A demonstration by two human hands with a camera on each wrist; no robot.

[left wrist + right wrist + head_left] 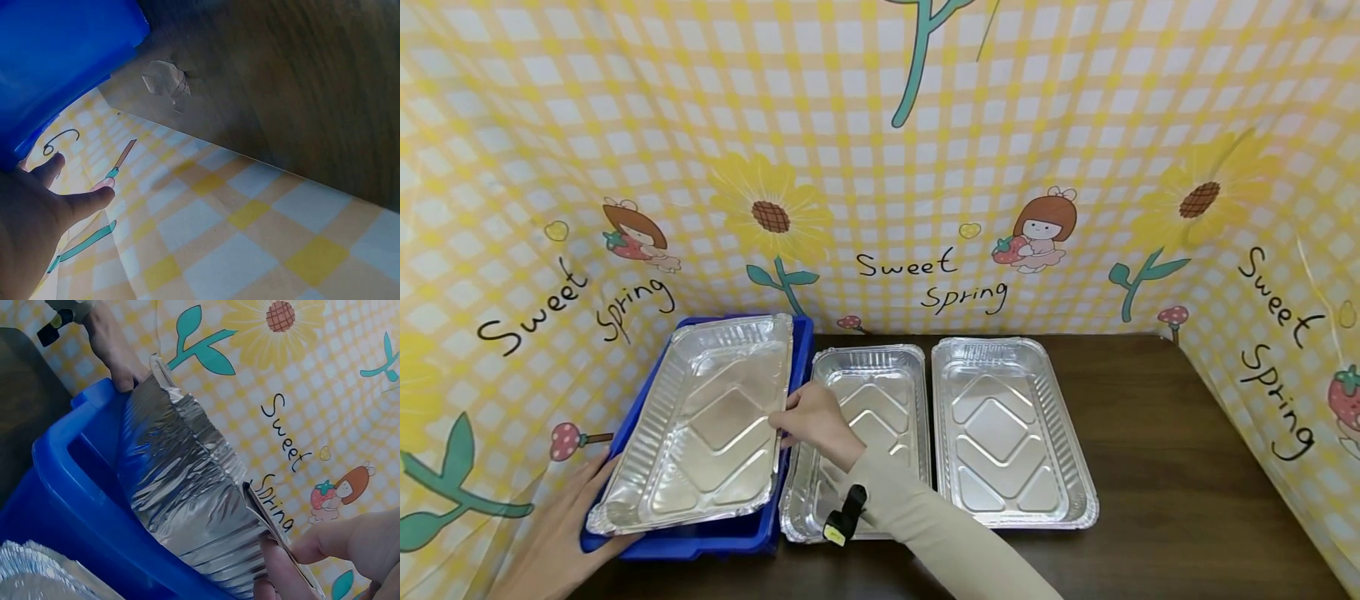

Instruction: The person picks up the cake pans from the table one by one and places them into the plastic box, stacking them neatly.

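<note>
A shallow rectangular foil tray [722, 425] lies tilted over the blue bin [715, 542], its right edge raised. My right hand [816, 421] pinches that edge between thumb and fingers, as the right wrist view also shows with the hand [337, 556] on the foil rim. At the near left corner, my left hand [561, 525] rests against the bin with its thumb along the front. Two fairly straight fingers [87, 206] point past the blue plastic [56, 62] in the left wrist view. Whether this hand also touches the tray is hidden.
Two more foil trays stand side by side on the dark wooden table [1165, 450]: a middle tray [880, 408], partly behind my right forearm, and a right tray [1000, 433]. Yellow checked cloth [880, 167] walls the back and both sides.
</note>
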